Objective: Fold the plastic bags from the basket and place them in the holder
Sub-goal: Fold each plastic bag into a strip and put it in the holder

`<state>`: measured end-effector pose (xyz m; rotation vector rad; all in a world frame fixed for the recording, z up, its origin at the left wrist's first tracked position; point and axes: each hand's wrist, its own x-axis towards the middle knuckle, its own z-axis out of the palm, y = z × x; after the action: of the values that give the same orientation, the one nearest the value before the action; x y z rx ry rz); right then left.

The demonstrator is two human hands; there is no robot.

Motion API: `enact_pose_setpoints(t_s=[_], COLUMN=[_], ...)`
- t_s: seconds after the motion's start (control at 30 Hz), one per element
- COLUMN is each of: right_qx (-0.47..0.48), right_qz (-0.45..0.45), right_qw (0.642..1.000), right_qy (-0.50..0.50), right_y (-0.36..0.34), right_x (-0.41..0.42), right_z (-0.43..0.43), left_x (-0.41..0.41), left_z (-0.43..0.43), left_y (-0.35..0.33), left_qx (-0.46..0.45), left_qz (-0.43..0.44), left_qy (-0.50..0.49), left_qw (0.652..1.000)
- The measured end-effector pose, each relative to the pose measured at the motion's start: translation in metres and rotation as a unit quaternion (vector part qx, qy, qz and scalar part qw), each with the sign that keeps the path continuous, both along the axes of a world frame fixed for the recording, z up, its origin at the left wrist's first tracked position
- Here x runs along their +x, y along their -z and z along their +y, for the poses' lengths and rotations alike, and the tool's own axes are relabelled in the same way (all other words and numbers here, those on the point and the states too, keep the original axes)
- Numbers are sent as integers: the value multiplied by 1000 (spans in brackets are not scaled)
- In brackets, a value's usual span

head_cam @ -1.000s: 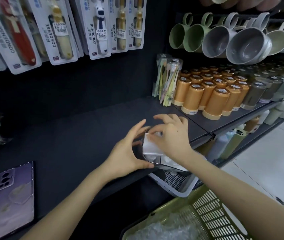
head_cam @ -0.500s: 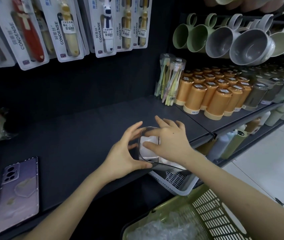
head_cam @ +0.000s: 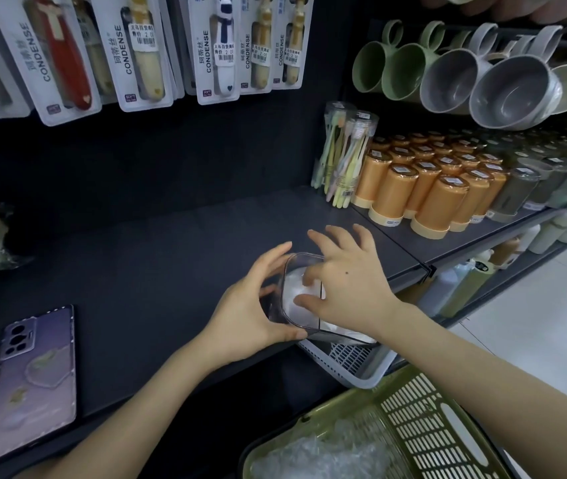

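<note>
- Since a second ago the right hand (head_cam: 351,285) is pushing the folded bag (head_cam: 294,288) lower; it was bunched at the mouth of the holder (head_cam: 275,307) and is now lying inside the rim.
- Right fingers (head_cam: 339,235) are opening out from a closed hold to a spread; thumb and one fingertip are pressing down on the bag, the others are lifting clear over the holder's far edge.
- Left hand (head_cam: 244,316) is keeping its place, fingers curled round the holder's left side and thumb at its near corner, steadying it.
- Meaning for the task: this bag's placing is looking nearly done, release probably coming next.
- The holder is clear, square-mouthed and tilting towards the camera, sitting at the front edge of the dark shelf (head_cam: 171,271).
- The bag is showing as a white, smooth, compact pad filling the holder's left half; the right hand is hiding the rest, so I cannot tell if it is seated flat.
- Below and right of the holder, the green basket (head_cam: 413,426) is still holding crumpled clear bags (head_cam: 327,454), so more folding is remaining.
</note>
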<state>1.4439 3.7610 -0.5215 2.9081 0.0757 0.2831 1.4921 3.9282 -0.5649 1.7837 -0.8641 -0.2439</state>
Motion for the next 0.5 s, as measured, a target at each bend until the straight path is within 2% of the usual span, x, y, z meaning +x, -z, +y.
enact_pose_setpoints(t_s=[0.1,0.2,0.27,0.33,0.4,0.5], right_qx=[-71,-92,-73,-56,-82,-128], right_qz=[65,70,72,32,2,55], right_qw=[994,992,994,998,996,990], right_qy=[45,51,34,-16,-30,-1], right_y=[-4,-9,-15,-22,-24,-18], right_x=[7,9,7,5,5,9], right_z=[15,21,18,13,9,14], left_x=[-1,0,0,0,0,-1], left_z=[1,3,4,4,4,4], left_y=[0,0,-1,-1,-1,-1], left_qx=[1,-4,-3,0,1,7], left_qz=[-9,-3,-5,-12,-17,-27], left_qy=[-3,-6,-4,-2,-2,-4], left_qw=[1000,1000,1000,1000,1000,1000])
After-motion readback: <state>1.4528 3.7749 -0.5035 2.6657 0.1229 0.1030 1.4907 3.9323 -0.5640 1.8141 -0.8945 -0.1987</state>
